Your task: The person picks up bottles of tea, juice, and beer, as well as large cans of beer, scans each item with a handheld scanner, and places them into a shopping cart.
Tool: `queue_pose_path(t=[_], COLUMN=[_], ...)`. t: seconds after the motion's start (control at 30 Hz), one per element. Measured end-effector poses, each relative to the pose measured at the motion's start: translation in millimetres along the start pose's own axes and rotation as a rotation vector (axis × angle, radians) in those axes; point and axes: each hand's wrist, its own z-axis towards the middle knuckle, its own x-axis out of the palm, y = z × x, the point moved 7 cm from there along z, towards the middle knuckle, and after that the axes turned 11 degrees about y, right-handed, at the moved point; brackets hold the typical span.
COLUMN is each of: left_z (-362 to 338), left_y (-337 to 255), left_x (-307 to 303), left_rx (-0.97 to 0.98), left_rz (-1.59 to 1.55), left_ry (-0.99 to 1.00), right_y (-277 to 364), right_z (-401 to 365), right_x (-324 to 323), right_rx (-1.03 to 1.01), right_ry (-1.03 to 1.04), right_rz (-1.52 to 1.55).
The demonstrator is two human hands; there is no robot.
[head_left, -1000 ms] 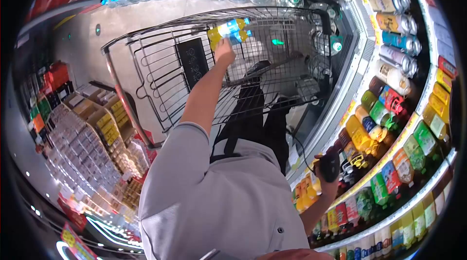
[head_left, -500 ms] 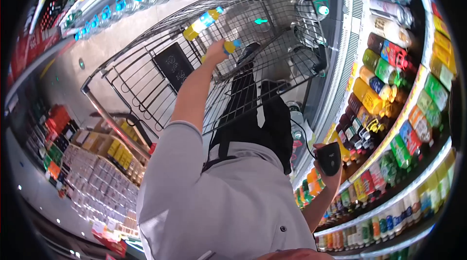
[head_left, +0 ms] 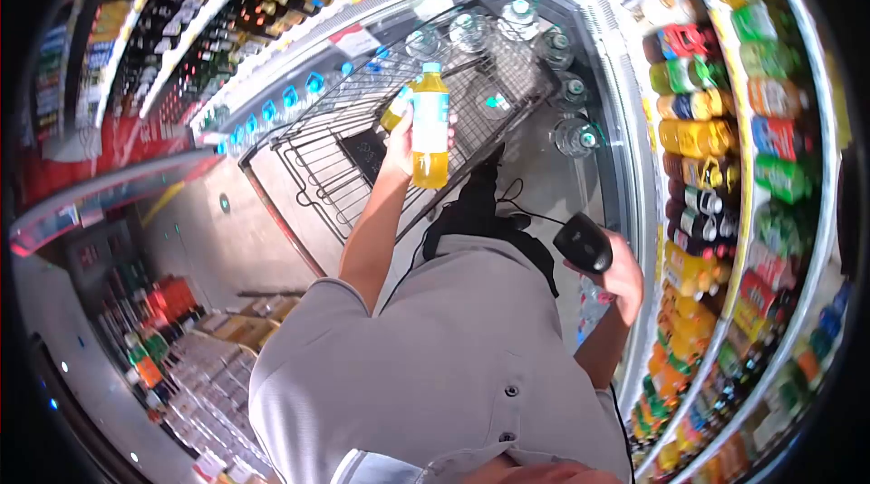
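My left hand (head_left: pixel 401 147) is wrapped round a bottle of yellow drink (head_left: pixel 430 126) with a light blue cap and a pale label, held upright above the shopping cart. Behind it, a second yellow bottle (head_left: pixel 396 109) shows partly; whether the hand touches it is unclear. At the right, my right hand (head_left: pixel 621 275) grips a black handheld device (head_left: pixel 583 244) with a cable, in front of my body. The wire shopping cart (head_left: pixel 317 178) stands ahead of me, with a dark panel (head_left: pixel 364 154) on its near side.
Large clear water bottles (head_left: pixel 518 14) line the shelf base beyond the cart. Drink shelves (head_left: pixel 739 121) curve along the right side, and more run across the far left. Stacked packs (head_left: pixel 204 384) stand at the lower left.
My left hand has come up out of the cart with the yellow bottle, nearer the camera. My right hand has risen with the device. The view has shifted, showing more shelves beyond the cart.
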Motion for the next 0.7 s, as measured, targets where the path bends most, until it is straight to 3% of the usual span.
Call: queue_pose_path(t=[0.1, 0.17, 0.23, 0.43, 0.57, 0.6, 0.7], left_z=[4, 3, -3, -22, -24, -26, -37], left_y=[39, 77, 114, 198, 245, 259, 290], left_x=[57, 85, 106, 116, 99, 103, 151], left_rx=[-0.122, -0.341, -0.405, -0.475, -0.690, -0.759, -0.821], left_rz=[0.059, 0.007, -0.070, 0.084, 0.398, 0.256, 0.249], left_ry=[0.115, 0.237, 0.278, 0.216, 0.110, 0.107, 0.096], right_y=[-8, -15, -20, -47, -76, -82, -101], right_z=[-44, -68, -89, -143, -175, -182, -199], right_x=[17, 27, 40, 61, 85, 90, 109], right_rx=[-0.041, -0.073, -0.155, -0.162, -0.063, -0.110, -0.176], right_ry=[-0.093, -0.133, -0.054, -0.176, -0.209, -0.246, -0.294], right_rz=[0.067, 0.009, 0.043, -0.029, 0.080, 0.114, 0.176])
